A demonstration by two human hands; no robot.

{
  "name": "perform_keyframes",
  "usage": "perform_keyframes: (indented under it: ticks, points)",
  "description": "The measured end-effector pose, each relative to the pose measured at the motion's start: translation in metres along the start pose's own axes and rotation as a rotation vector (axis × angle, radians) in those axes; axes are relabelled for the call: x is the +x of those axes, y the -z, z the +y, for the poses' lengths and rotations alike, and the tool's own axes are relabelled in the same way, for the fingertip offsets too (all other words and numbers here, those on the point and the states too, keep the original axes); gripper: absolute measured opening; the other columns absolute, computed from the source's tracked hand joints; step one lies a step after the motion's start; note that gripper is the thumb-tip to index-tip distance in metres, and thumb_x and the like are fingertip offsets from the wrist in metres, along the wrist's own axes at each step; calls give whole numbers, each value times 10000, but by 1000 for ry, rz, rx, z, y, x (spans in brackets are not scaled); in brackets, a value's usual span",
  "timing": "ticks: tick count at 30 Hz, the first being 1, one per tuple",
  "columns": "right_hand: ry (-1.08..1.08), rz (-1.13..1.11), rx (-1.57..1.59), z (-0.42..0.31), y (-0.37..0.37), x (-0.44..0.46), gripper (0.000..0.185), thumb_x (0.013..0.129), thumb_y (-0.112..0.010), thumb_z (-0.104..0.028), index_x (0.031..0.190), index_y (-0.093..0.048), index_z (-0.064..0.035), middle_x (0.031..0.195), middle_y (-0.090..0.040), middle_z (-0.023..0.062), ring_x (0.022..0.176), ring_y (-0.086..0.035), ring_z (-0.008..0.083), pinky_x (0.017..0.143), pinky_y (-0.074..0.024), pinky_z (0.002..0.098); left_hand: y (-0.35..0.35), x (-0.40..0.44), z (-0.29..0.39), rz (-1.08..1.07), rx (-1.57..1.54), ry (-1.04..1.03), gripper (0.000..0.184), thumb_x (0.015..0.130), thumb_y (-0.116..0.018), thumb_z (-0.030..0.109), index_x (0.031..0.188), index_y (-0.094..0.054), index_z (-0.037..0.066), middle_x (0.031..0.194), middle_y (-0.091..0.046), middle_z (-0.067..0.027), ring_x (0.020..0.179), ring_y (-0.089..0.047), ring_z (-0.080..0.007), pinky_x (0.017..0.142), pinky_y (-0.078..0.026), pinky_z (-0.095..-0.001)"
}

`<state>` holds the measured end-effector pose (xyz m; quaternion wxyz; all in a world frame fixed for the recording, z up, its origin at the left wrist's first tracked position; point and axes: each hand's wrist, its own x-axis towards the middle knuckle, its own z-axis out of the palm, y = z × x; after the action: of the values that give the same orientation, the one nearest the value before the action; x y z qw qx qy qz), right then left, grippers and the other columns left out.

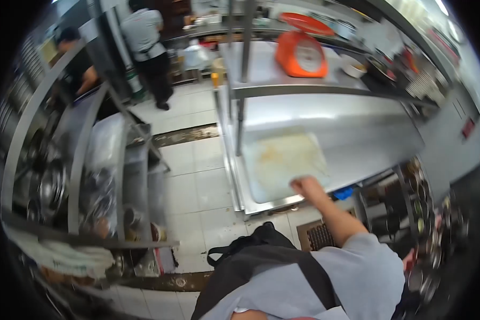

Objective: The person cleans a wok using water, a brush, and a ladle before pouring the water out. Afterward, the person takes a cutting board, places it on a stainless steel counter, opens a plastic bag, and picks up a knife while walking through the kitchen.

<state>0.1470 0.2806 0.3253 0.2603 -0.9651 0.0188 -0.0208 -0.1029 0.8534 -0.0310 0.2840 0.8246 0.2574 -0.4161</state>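
Observation:
My right hand (305,185) reaches out over the near edge of a stained white cutting board (288,160). Its fingers look curled closed. What they hold, if anything, is hidden and a little blurred, and I cannot tell whether the hand touches the board. The board lies at the left end of a stainless steel table (357,125), with yellow-brown smears on its surface. My left hand is out of view; only part of that arm shows at the bottom edge.
An orange kitchen scale (302,56) and a white bowl (352,66) stand on the shelf above the table. Metal racks (98,160) with pots and bags line the left. Two people (144,37) are further back. White floor tiles (192,165) run between.

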Motion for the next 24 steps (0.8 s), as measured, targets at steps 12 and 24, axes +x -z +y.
perform_keyframes:
  ticks: [12, 24]
  points:
    - [4, 1153, -181, 82, 296, 95, 270, 759, -624, -104, 1022, -579, -61, 1086, -555, 122, 803, -604, 242, 671, -488, 342, 79, 78, 89, -18, 820, -532, 555, 746, -595, 464, 1064, -544, 12, 927, -630, -149, 800, -620, -297, 686, -517, -399]
    - [-206, 1019, -416, 204, 366, 128, 500, 790, -593, -165, 1265, -437, -150, 1182, -522, 167, 1072, -515, 310, 869, -419, 377, 74, 75, 334, -53, -417, -94, 469, 779, -556, 164, 1218, -446, 45, 944, -632, -131, 762, -647, -278, 619, -522, -394]
